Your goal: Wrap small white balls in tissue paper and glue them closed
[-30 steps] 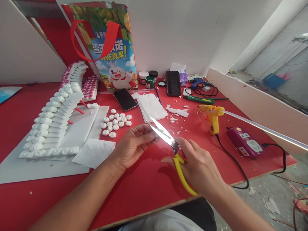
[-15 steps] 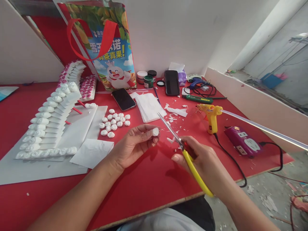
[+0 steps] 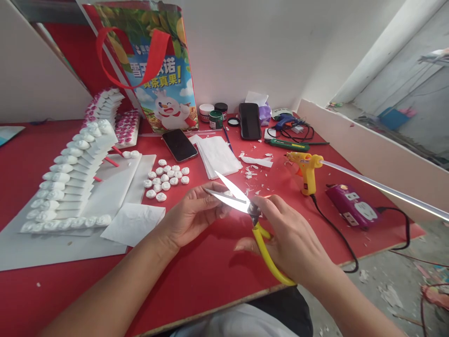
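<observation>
My left hand (image 3: 196, 210) pinches a small white paper rosette (image 3: 228, 193), now mostly hidden behind the scissor blades. My right hand (image 3: 284, 234) grips yellow-handled scissors (image 3: 264, 252), whose bright blades are spread apart around the rosette at my left fingertips. To the left of my left hand lies a cluster of several white rosettes (image 3: 165, 178). A stack of white paper sheets (image 3: 220, 157) rests beyond the blades. Another white sheet (image 3: 135, 224) lies by my left forearm, beside a curved white stepped model (image 3: 79, 187) edged with rosettes.
A yellow glue gun (image 3: 307, 171) with a long clear stick stands at right, near a purple power box (image 3: 352, 206). Two phones, one a black phone (image 3: 250, 120), paint jars (image 3: 215, 119) and a printed bag (image 3: 150, 70) are at the back. Paper scraps (image 3: 257, 161) litter the red table (image 3: 196, 281).
The scissors have swung left and their blades have opened, coming over the rosette in my left hand. My right hand has moved slightly left; my left hand stays in nearly the same place.
</observation>
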`<state>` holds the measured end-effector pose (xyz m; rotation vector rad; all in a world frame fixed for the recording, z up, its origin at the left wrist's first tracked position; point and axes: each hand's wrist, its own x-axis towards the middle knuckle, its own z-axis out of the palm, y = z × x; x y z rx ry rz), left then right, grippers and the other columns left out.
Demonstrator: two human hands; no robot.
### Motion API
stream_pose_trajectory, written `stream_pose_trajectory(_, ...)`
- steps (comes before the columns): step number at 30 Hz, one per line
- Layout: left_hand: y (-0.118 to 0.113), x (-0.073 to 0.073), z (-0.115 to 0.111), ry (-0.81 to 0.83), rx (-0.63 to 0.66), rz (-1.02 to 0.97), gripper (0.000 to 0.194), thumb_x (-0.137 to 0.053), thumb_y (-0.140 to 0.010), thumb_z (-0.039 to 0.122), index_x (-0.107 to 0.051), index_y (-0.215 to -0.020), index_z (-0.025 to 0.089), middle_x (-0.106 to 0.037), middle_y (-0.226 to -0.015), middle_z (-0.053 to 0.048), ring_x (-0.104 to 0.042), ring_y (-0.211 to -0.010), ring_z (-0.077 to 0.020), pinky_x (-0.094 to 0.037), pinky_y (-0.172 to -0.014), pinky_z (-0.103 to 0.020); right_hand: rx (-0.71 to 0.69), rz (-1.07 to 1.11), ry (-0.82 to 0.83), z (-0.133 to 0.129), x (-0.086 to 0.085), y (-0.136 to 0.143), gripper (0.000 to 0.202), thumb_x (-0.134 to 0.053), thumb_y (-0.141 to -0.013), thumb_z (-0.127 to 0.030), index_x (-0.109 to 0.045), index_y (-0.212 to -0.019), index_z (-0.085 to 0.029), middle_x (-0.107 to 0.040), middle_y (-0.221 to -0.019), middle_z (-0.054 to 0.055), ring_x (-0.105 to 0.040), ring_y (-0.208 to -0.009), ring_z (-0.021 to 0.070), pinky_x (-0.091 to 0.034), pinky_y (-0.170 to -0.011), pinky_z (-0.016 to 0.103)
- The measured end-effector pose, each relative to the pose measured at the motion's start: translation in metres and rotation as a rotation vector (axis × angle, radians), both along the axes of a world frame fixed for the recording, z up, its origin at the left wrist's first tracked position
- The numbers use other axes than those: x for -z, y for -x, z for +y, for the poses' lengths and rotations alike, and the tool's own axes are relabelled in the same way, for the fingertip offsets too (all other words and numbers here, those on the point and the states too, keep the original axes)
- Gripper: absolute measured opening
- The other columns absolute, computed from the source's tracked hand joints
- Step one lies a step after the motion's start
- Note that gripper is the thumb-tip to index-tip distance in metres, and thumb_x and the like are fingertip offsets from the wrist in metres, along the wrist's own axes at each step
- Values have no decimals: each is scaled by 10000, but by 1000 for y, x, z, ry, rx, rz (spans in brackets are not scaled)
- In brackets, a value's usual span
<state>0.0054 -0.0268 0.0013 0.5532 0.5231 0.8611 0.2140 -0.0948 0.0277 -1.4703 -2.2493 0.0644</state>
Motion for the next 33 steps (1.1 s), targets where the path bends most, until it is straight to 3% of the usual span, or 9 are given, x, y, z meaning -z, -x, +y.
stream_pose_trajectory(4,-1,-1,0,-2,3,-10,184,-917,-677,164,-819,-832,140,-661,-650,-25,-625,-610,-100,-506,-596,-175,-7,10,-14,1,0,0,607,-480,-929,-740,-642,-996,-159,-628,-781,59,-555,-571,163,-420,-524,270)
stream_pose_trajectory(9,0,1,1,-25,5,-7,162,-900,-708,164,-816,-844,139,-665,-662,-26,-626,-620,-99,-509,-604,-176,4,-14,-46,1,4,-2,659,-494,-909,-760,-655,-1053,-137,-617,-764,56,-534,-550,157,-379,-496,273)
stream_pose_trajectory(19,-1,1,0,-13,18,26,133,-864,-752,169,-787,-830,93,-675,-720,-52,-615,-644,-97,-506,-598,-171,13,55,-32,-3,7,0,487,-535,-977,-608,-661,-998,-139,-631,-715,38,-504,-518,132,-390,-496,250)
stream_pose_trajectory(21,-1,1,1,11,20,17,137,-862,-747,154,-791,-850,98,-688,-745,-58,-622,-647,-96,-511,-596,-169,75,119,36,-3,5,-4,463,-565,-961,-603,-659,-1009,-152,-636,-703,25,-488,-508,124,-385,-492,238)
stream_pose_trajectory(24,1,0,2,51,24,-16,149,-854,-732,101,-798,-870,112,-702,-799,-56,-639,-662,-95,-527,-605,-171,287,143,196,8,-2,-12,398,-619,-933,-567,-651,-1039,-185,-608,-635,-12,-499,-494,131,-374,-501,232)
stream_pose_trajectory(28,3,0,4,51,15,-38,192,-865,-713,83,-812,-896,111,-704,-818,-45,-655,-682,-84,-544,-632,-155,575,-152,363,42,-14,-18,298,-609,-940,-392,-634,-1140,-171,-682,-706,43,-650,-641,213,-349,-543,265)
stream_pose_trajectory(31,6,1,5,29,-31,15,256,-901,-680,116,-822,-923,117,-735,-858,-54,-671,-704,-84,-568,-689,-159,627,-352,436,66,-16,-14,273,-548,-959,-305,-641,-1114,-100,-739,-822,143,-724,-785,273,-355,-574,290)
stream_pose_trajectory(33,8,2,6,-3,-78,87,308,-924,-651,140,-826,-942,129,-759,-904,-65,-687,-728,-96,-583,-732,-180,581,-443,462,75,-15,-10,282,-514,-977,-284,-653,-1089,-67,-748,-840,184,-741,-809,291,-361,-577,302)
